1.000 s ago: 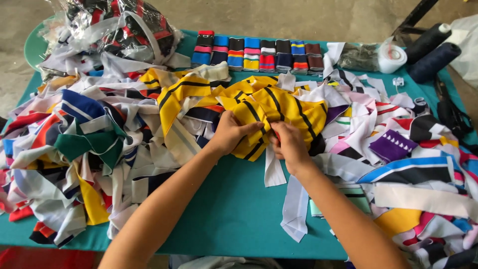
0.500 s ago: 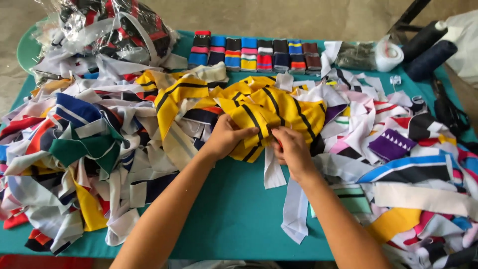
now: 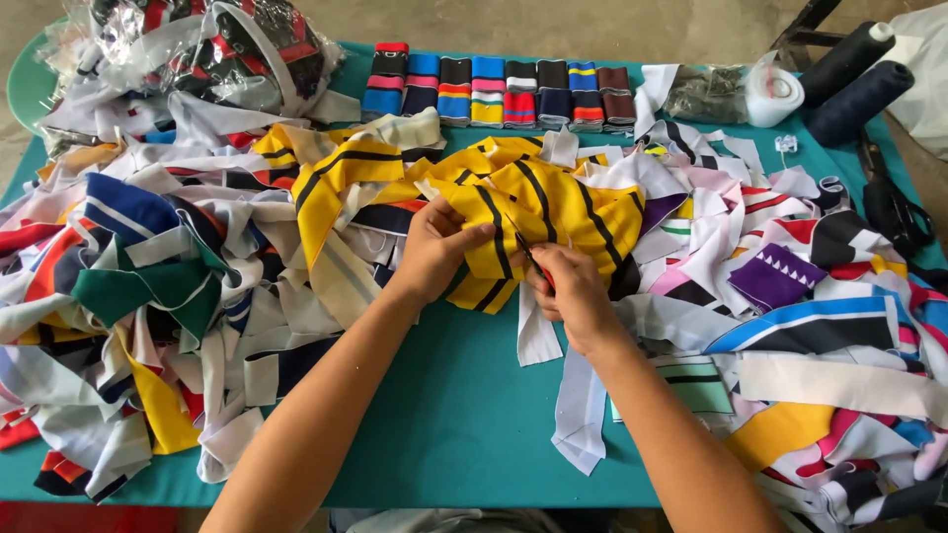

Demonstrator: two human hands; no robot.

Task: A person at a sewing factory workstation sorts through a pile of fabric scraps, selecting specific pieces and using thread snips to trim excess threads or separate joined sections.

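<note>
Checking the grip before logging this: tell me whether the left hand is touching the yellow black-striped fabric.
Touching. The head view shows the left hand with its thumb and fingers pinching the yellow black-striped fabric, no gap between them.

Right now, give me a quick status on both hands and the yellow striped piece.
Left hand gripping yellow black-striped fabric. Right hand pinching its edge, small dark and red tool in fingers. Loose fabric strips crowd both sides, teal table beneath.
</note>
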